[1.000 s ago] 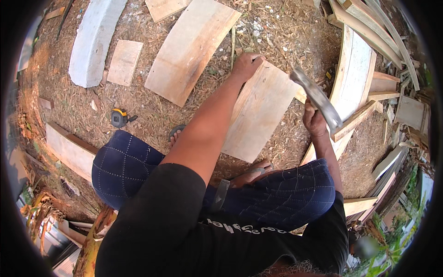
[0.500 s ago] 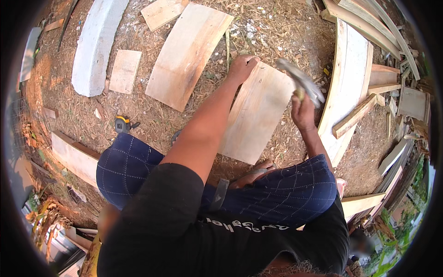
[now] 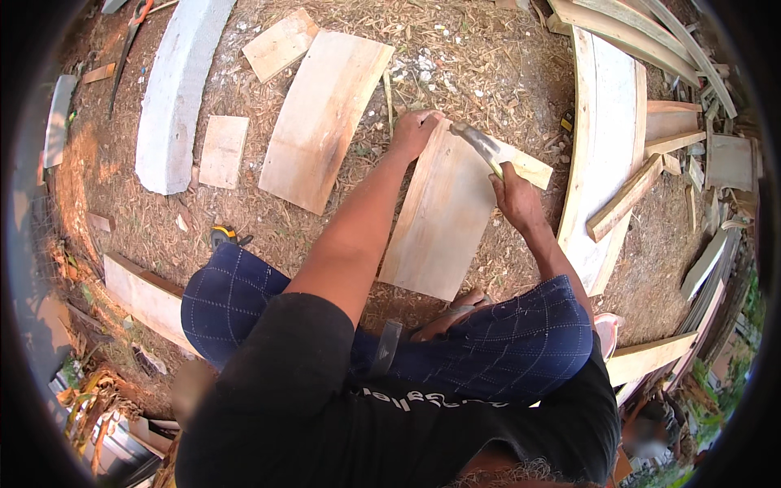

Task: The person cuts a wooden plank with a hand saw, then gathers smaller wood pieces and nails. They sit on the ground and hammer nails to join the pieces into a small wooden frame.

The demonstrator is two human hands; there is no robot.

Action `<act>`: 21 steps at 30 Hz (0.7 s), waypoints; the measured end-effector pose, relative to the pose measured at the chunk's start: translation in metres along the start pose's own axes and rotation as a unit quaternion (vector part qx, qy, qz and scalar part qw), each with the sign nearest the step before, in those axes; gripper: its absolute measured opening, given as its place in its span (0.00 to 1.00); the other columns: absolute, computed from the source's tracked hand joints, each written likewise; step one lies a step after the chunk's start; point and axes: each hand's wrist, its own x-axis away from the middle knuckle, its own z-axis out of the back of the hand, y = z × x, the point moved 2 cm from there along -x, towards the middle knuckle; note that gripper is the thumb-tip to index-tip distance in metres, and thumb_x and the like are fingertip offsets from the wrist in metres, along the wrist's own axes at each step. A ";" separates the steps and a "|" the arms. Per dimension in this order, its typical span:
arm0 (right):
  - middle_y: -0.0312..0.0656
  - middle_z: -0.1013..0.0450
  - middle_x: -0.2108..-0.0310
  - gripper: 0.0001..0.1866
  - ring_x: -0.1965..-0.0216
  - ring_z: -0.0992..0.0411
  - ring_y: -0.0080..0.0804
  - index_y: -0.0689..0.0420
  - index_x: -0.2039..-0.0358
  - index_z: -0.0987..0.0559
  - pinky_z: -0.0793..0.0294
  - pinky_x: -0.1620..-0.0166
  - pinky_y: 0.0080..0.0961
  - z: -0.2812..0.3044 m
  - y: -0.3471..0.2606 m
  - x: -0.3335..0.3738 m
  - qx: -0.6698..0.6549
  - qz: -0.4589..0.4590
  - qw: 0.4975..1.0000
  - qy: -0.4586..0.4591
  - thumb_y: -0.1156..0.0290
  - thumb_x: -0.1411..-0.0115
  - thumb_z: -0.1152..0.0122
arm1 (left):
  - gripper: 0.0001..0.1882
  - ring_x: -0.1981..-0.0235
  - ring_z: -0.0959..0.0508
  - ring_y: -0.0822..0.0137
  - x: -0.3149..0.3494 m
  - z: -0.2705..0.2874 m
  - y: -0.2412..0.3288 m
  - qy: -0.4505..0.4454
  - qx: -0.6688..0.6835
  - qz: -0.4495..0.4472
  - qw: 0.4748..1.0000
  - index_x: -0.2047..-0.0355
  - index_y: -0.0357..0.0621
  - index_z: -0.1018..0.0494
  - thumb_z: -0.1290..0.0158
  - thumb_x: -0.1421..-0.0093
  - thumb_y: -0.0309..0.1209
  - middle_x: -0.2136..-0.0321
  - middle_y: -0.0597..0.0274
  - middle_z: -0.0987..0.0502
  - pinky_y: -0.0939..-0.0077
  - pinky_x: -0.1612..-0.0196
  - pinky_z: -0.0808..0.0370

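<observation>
A pale wooden board (image 3: 443,220) slants upward in front of me, its near end close to my foot. My left hand (image 3: 416,136) is closed round its far left corner; whether the fingertips also pinch a nail is too small to tell. In my right hand (image 3: 521,199) is a hammer (image 3: 480,148), gripped by its handle. The hammer's head is over the far end of the board, close to my left fingers. Another narrow piece of wood (image 3: 527,167) sticks out to the right from behind the board's far end.
More planks (image 3: 325,122) and a small square board (image 3: 224,152) lie to the left, beside a long white beam (image 3: 175,106). A tape measure (image 3: 224,236) sits by my left knee. Right of me lies a long pale timber (image 3: 606,138). A handsaw (image 3: 128,49) is far left.
My right hand has swung the hammer left, bringing its head to the board's far end near my left hand. The left hand stays at the corner; the view has shifted slightly.
</observation>
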 end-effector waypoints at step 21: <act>0.34 0.38 0.82 0.20 0.83 0.35 0.25 0.52 0.51 0.29 0.32 0.80 0.25 0.123 -0.076 0.028 -0.473 0.438 0.693 0.323 0.49 0.28 0.52 | 0.19 0.55 0.19 0.49 0.004 0.016 0.007 -0.020 -0.022 0.050 0.998 0.56 0.44 0.17 0.49 0.33 0.44 0.57 0.46 0.17 0.61 0.48 0.25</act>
